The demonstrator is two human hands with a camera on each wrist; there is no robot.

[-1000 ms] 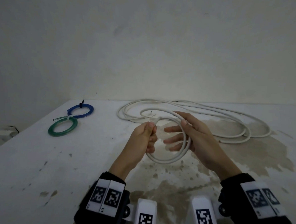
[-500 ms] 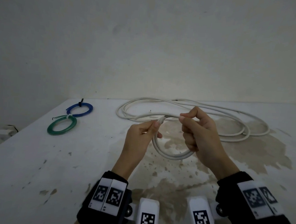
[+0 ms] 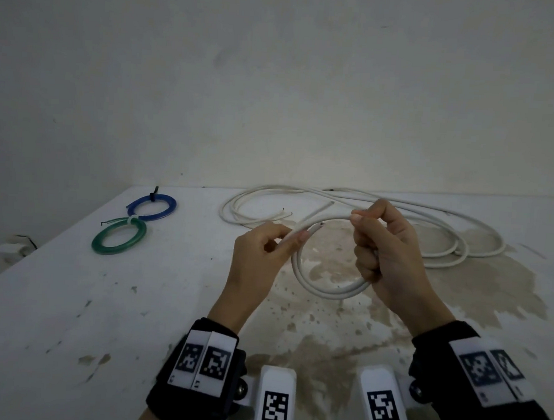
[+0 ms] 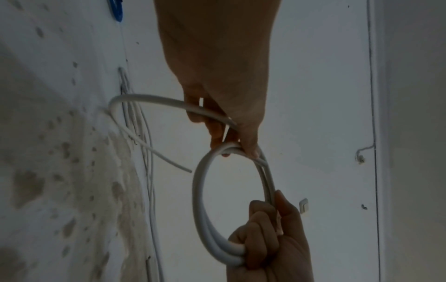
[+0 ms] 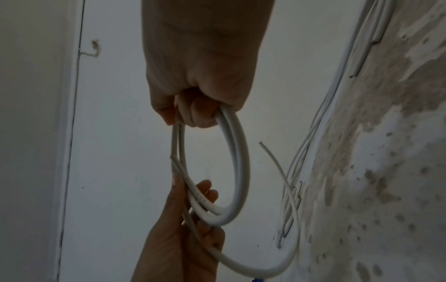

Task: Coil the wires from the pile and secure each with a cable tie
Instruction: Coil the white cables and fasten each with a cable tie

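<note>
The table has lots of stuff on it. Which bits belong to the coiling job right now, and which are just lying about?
In use:
- white wire loop, held above the table
- left hand, pinching it
- right hand, gripping it
- white wire pile, still loose

Lying about:
- blue coil, already tied
- green coil, already tied
- stained table

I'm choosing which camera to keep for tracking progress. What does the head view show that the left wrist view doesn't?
Only the head view shows the finished green coil, the whole blue coil and the loose white pile's spread. Only the left wrist view shows the white loop as two turns side by side. Both show the left hand and right hand gripping that loop.
</note>
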